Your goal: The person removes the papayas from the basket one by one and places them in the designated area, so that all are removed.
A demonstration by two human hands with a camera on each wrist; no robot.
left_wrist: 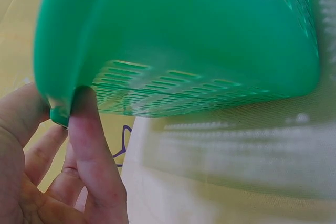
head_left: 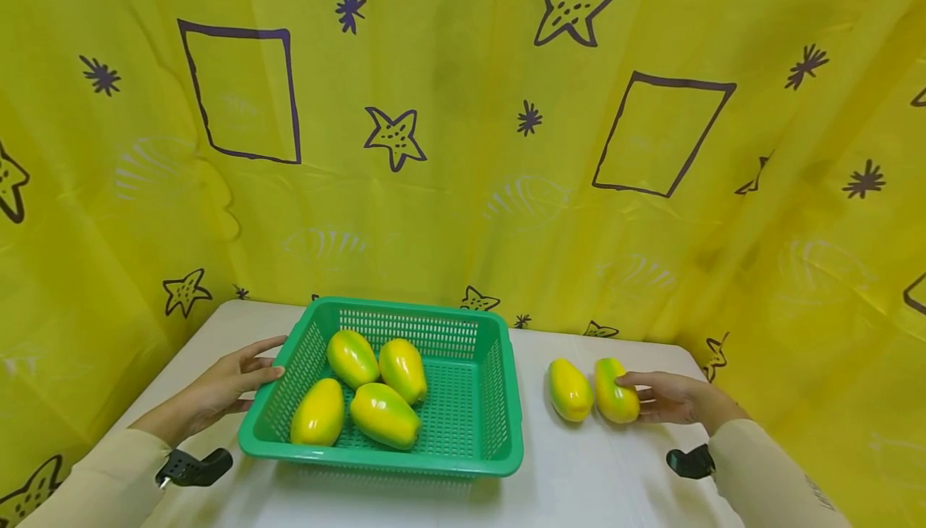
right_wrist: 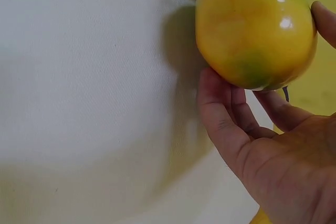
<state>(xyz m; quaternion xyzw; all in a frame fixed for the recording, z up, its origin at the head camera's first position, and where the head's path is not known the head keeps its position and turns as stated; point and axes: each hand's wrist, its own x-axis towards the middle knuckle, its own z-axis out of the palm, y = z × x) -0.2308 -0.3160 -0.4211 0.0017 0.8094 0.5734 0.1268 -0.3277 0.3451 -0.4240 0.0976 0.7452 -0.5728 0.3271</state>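
A green plastic basket (head_left: 383,457) with slotted walls stands on the table, left of the middle in the head view. Several glossy yellow-green papayas (head_left: 383,415) lie inside it, toward its left half. My left hand (head_left: 224,387) pinches the basket's left rim, and the left wrist view shows the rim (left_wrist: 60,90) between thumb and fingers. Over to the right, my right hand (head_left: 669,398) grips a papaya (head_left: 615,403) from its right side. In the right wrist view, thumb and fingertips bear on opposite sides of this papaya (right_wrist: 254,30). Just left of it lies another papaya (head_left: 569,390).
The white table (head_left: 579,480) reaches back to a yellow curtain (head_left: 448,214) printed with stars and fish, which also hangs along both sides. A strip of tabletop separates the basket from the two papayas on the right. Each wrist wears a black band (head_left: 194,468).
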